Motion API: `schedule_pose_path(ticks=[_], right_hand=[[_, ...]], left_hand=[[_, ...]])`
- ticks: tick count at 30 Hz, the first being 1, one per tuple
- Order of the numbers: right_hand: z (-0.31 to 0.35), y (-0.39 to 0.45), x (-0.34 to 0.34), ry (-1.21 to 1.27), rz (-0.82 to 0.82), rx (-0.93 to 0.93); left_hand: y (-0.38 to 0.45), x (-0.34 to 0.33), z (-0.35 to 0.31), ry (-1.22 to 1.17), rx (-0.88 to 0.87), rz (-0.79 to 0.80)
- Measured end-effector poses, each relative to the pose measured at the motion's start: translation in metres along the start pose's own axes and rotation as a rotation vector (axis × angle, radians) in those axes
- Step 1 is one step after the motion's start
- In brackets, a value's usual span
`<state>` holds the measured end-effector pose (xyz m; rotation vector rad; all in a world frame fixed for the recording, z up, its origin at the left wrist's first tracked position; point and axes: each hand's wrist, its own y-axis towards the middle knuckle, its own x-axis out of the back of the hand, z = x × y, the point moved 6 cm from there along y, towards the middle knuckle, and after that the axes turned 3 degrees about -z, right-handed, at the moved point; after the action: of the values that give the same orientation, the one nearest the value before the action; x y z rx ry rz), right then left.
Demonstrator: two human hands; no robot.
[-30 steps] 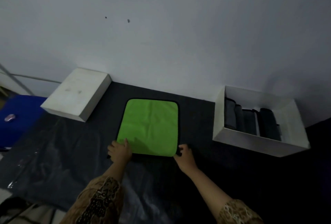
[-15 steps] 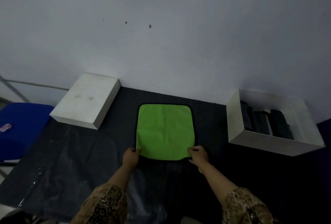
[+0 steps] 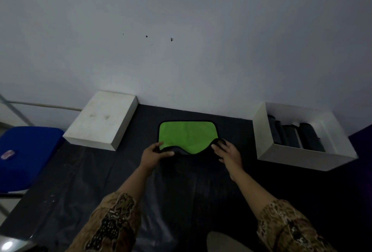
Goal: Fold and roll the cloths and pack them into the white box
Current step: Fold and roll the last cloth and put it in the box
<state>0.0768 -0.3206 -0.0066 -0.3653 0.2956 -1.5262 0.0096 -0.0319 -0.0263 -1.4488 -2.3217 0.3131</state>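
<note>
Blue chair (image 3: 26,157), closed white box (image 3: 102,119)

Bare dark table (image 3: 237,143) lies open between green cloth (image 3: 187,134) and white box (image 3: 298,157)

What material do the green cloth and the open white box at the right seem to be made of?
Green cloth: soft fabric, perhaps microfibre, matte, with a dark stitched border; its lifted near edge sags between the left hand and right hand.
White box: stiff, thin straight walls, smooth matte finish; probably cardboard, though painted wood cannot be ruled out.
</note>
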Motion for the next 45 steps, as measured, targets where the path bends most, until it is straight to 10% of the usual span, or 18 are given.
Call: schedule_pose_path(ticks=[6, 11, 19, 33, 45], right_hand=[[0.01, 0.007, 0.022, -0.198, -0.132, 0.128], [-0.007, -0.002, 0.033, -0.777, 0.109, 0.275], [-0.064, -0.025, 0.034, -1.311, 0.596, -0.453], [-0.017, 0.036, 0.046, -0.599, -0.058, 0.021], [-0.026, 0.087, 0.033, -0.603, -0.136, -0.012]], left_hand=[[-0.001, 0.013, -0.021, 0.295, -0.194, -0.096], [-0.011, 0.014, 0.011, 0.795, 0.005, 0.219], [-0.046, 0.019, 0.054, 1.15, 0.498, 0.646], [0.03, 0.004, -0.015, 0.53, -0.165, -0.023], [0.08, -0.008, -0.001, 0.519, -0.114, -0.086]])
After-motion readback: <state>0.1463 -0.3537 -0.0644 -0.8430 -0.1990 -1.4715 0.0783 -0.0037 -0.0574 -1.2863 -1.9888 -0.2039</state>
